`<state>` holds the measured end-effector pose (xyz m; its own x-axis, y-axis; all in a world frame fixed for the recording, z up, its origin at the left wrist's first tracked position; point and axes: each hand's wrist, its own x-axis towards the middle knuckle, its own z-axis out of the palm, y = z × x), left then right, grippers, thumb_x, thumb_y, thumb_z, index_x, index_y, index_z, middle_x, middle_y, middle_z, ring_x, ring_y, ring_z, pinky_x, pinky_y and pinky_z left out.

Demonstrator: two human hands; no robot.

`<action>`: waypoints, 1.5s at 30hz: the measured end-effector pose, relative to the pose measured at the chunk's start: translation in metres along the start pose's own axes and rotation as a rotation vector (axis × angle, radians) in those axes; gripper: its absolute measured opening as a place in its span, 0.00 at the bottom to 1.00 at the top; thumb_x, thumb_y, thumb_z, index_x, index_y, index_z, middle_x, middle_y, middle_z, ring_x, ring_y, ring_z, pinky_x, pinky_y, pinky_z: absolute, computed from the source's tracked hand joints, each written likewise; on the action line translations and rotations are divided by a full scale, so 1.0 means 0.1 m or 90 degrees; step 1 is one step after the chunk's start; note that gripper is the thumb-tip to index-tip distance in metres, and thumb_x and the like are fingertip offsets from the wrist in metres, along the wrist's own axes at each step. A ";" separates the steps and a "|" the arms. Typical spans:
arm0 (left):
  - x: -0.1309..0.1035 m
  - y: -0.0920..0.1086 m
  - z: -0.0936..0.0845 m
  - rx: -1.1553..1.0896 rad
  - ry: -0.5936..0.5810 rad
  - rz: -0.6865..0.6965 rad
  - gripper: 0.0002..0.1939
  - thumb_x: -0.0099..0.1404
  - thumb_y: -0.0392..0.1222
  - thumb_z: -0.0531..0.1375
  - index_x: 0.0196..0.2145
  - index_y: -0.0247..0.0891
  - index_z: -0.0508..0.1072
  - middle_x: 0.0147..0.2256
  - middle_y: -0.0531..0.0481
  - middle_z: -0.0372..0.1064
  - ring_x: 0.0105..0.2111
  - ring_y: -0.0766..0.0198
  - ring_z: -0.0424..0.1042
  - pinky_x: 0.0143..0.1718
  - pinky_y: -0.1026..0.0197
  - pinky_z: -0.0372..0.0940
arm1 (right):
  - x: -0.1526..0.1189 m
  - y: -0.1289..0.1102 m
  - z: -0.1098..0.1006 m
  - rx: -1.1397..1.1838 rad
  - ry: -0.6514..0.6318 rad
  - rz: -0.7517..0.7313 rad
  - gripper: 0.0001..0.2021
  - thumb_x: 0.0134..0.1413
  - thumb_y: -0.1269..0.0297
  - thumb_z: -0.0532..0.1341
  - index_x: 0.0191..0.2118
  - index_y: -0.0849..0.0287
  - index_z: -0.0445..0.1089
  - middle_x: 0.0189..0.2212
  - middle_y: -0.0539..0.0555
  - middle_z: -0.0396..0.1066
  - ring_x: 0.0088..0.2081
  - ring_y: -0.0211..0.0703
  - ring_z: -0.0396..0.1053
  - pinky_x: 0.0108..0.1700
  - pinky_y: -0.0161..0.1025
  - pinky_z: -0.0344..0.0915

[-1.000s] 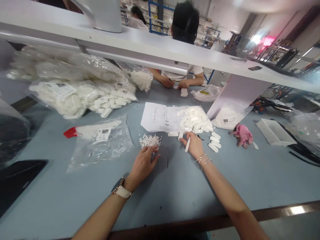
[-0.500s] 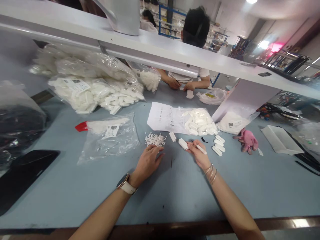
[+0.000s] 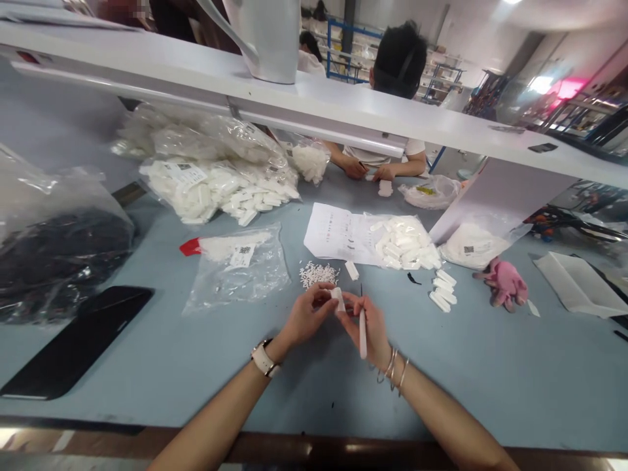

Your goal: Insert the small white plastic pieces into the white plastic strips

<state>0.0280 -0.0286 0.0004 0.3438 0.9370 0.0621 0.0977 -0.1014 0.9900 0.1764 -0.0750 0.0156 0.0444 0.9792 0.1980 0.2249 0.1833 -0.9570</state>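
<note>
A small white plastic piece (image 3: 337,297), short and blocky with a rounded end, sits just above the blue-grey table (image 3: 147,366) near its middle, pinched between the fingertips of both hands. A slim white stick-like tool (image 3: 362,332) lies along the right hand (image 3: 370,327), its lower end pointing back toward the wrist with the bracelets. How the piece is shaped underneath is hidden by the fingers, and whether the tool's tip touches it cannot be made out. The left hand (image 3: 307,314), wearing a watch, is curled with thumb and forefinger closed on the piece; the right hand is partly closed, gripping the tool while its fingertips meet the piece. Just beyond the hands lies a little heap of tiny white parts (image 3: 318,273), a single white piece (image 3: 351,270) beside it, and a printed sheet (image 3: 333,234) under a clear bag of white pieces (image 3: 405,242). Across the table a person's hands (image 3: 370,171) rest by another white part
</note>
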 end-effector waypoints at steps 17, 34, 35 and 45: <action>0.11 -0.04 -0.22 0.248 0.080 -0.013 0.09 0.62 0.46 0.56 0.32 0.37 0.68 0.27 0.51 0.70 0.26 0.64 0.68 0.29 0.62 0.61 | 0.21 0.31 -0.16 -0.171 -0.111 -0.049 0.12 0.47 0.64 0.61 0.25 0.54 0.53 0.33 0.52 0.76 0.30 0.40 0.71 0.36 0.37 0.67; 0.18 -0.23 -0.31 0.675 0.067 0.092 0.12 0.64 0.43 0.57 0.44 0.41 0.73 0.39 0.46 0.68 0.32 0.62 0.70 0.32 0.62 0.63 | 0.31 0.52 -0.06 -0.251 -0.175 -0.092 0.14 0.43 0.68 0.64 0.25 0.55 0.54 0.31 0.48 0.75 0.28 0.38 0.67 0.34 0.35 0.62; 0.18 -0.24 -0.32 0.662 0.073 0.100 0.11 0.64 0.43 0.57 0.42 0.40 0.74 0.38 0.47 0.68 0.32 0.62 0.70 0.32 0.63 0.63 | 0.31 0.52 -0.06 -0.250 -0.173 -0.094 0.14 0.43 0.68 0.64 0.25 0.55 0.54 0.31 0.48 0.75 0.28 0.38 0.67 0.34 0.35 0.62; 0.21 -0.35 -0.33 0.597 0.098 0.145 0.11 0.67 0.39 0.51 0.37 0.38 0.73 0.35 0.47 0.71 0.33 0.61 0.71 0.34 0.62 0.65 | 0.33 0.51 -0.07 -0.215 -0.175 -0.098 0.13 0.43 0.70 0.63 0.24 0.55 0.54 0.29 0.50 0.74 0.26 0.36 0.66 0.30 0.34 0.61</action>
<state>0.0013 0.0056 -0.0284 0.3268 0.8888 0.3214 0.7705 -0.4475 0.4540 0.1961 -0.0343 -0.0256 -0.2634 0.9382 0.2247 0.5150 0.3337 -0.7895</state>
